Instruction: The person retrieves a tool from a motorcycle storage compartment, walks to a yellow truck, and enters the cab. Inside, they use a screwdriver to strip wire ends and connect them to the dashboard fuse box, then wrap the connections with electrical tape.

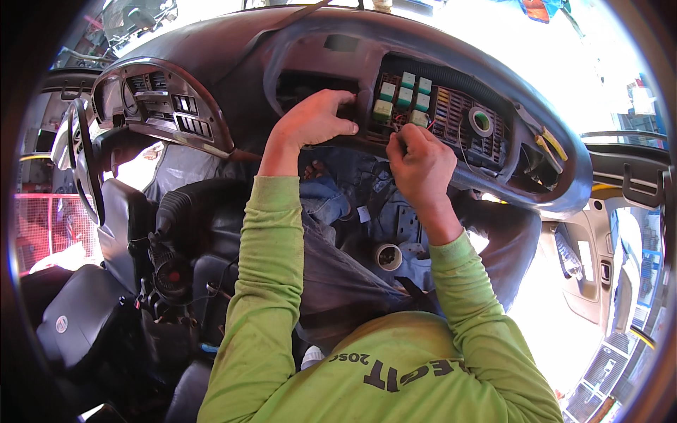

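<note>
An open fuse box (498,134) sits in the dashboard (233,63) in front of me, with several green and white relays (405,97) and rows of fuses. My left hand (310,127) is at the left side of the box, by a dark recess, thumb and forefinger apart; its other fingers are hidden. Just below the relays, my right hand (424,166) is closed in a pinch near thin wires. What it grips is too small to make out. On the fuses rests a roll of tape (481,111). Yellow-handled pliers (552,146) lie at the box's right end.
A steering wheel (83,166) and instrument cluster (151,102) are at the left, above black seats (81,307). Between my legs stands a small white cup (379,258) with dark contents. At the right, a beige door (589,292) hangs open. A thin wire loops below the tape.
</note>
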A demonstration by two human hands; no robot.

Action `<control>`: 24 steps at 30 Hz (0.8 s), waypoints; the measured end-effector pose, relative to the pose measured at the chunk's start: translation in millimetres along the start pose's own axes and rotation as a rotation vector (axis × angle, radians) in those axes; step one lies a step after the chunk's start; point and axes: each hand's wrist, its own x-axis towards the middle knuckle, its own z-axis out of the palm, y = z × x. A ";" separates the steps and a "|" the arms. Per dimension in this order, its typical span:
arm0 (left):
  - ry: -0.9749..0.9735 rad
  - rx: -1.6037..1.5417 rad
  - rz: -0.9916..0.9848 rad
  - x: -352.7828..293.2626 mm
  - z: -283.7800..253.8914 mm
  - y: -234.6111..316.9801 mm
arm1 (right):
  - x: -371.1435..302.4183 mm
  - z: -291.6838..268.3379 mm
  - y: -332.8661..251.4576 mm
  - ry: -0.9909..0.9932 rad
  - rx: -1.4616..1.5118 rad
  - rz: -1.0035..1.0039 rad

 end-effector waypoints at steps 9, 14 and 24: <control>-0.001 -0.106 0.044 6.3 5.0 -9.7 | -8.0 12.2 2.5 -0.040 0.053 -0.063; 0.002 -0.114 0.087 15.9 7.4 -17.7 | -4.0 23.9 4.9 -0.039 0.034 -0.007; 0.045 -0.260 -0.029 18.7 11.4 -32.0 | -3.8 43.9 -3.8 -0.102 0.034 0.153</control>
